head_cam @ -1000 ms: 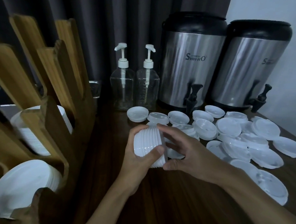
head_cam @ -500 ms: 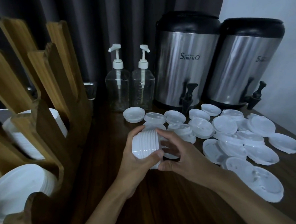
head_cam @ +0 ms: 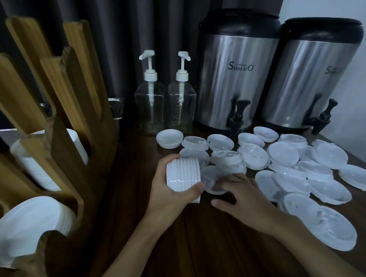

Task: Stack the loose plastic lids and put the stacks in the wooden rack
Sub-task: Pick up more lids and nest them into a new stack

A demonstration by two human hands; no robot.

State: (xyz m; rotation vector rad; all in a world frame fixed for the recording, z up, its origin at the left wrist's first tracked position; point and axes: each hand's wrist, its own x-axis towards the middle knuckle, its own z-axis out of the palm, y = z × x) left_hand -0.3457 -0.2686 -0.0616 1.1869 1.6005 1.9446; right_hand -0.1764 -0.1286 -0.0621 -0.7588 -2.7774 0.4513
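My left hand (head_cam: 170,194) grips a stack of white plastic lids (head_cam: 183,174) held on edge above the dark wooden table (head_cam: 197,244). My right hand (head_cam: 243,199) lies just right of the stack, its fingers resting on a loose lid (head_cam: 211,179) flat on the table. Several loose lids (head_cam: 286,166) are spread over the table's right half. The wooden rack (head_cam: 67,158) stands at the left, holding a lid stack in a near slot (head_cam: 31,224) and another in a slot farther back (head_cam: 40,168).
Two clear pump bottles (head_cam: 165,105) stand at the back centre. Two steel dispensers with black taps (head_cam: 236,79) (head_cam: 315,79) stand behind the loose lids. A dark curtain hangs behind; a pale wall is at the right.
My right hand has left the held stack and dropped onto a loose lid on the table. The left hand keeps holding the stack in about the same place.
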